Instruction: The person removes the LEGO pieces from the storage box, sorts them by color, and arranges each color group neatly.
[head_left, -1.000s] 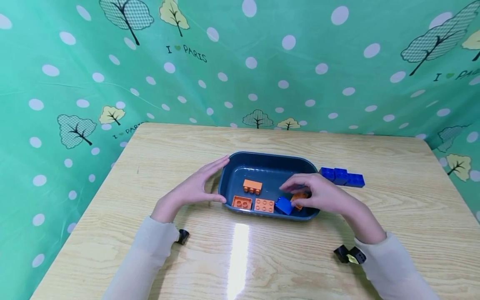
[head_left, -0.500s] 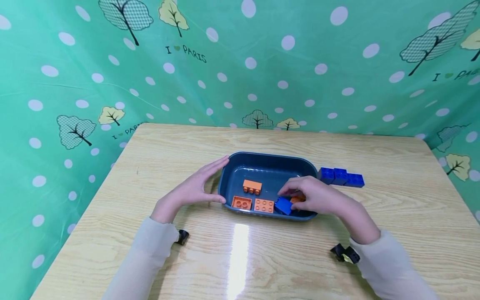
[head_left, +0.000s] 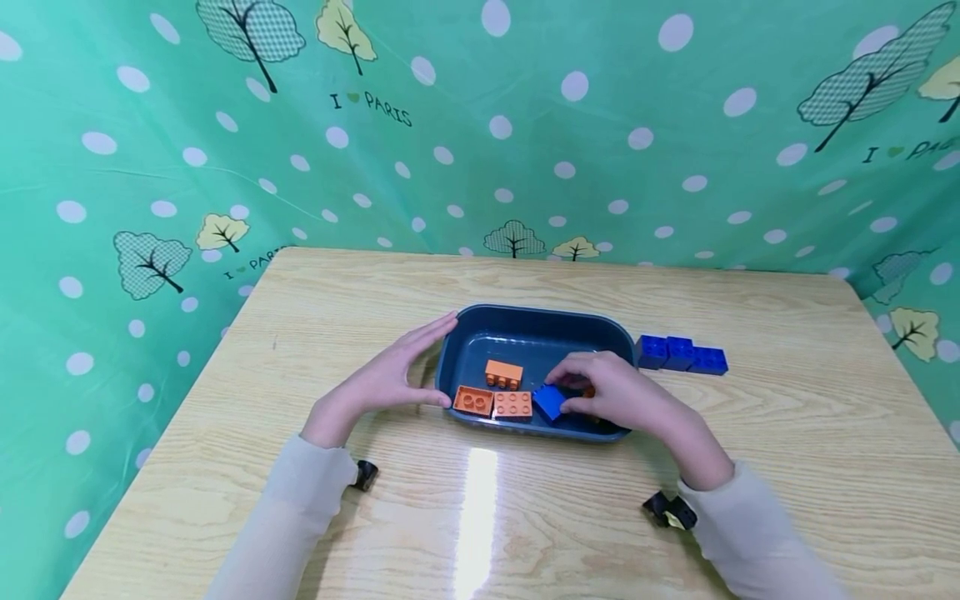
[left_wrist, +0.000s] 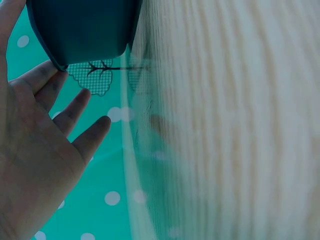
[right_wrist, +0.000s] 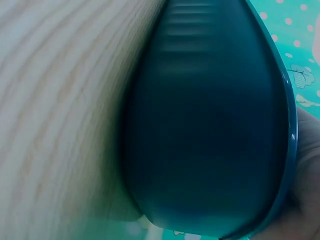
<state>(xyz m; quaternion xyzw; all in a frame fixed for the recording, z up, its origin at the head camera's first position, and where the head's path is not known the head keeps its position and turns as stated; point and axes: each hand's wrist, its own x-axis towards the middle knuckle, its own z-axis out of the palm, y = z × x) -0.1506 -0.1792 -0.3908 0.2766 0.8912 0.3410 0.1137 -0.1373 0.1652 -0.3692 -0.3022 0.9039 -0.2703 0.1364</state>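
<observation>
Rightmost orange brick (head_left: 589,392) barely visible

The left hand (head_left: 381,382) is spread, its thumb apart. The right hand (head_left: 617,390) has its fingers curved towards the thumb.

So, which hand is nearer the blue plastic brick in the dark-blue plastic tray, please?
The right hand touches the brick; the left hand is at the left end of the tray.

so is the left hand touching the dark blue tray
Touching: in the left wrist view, the left hand meets the dark blue tray with fingertips against its rim.
</observation>
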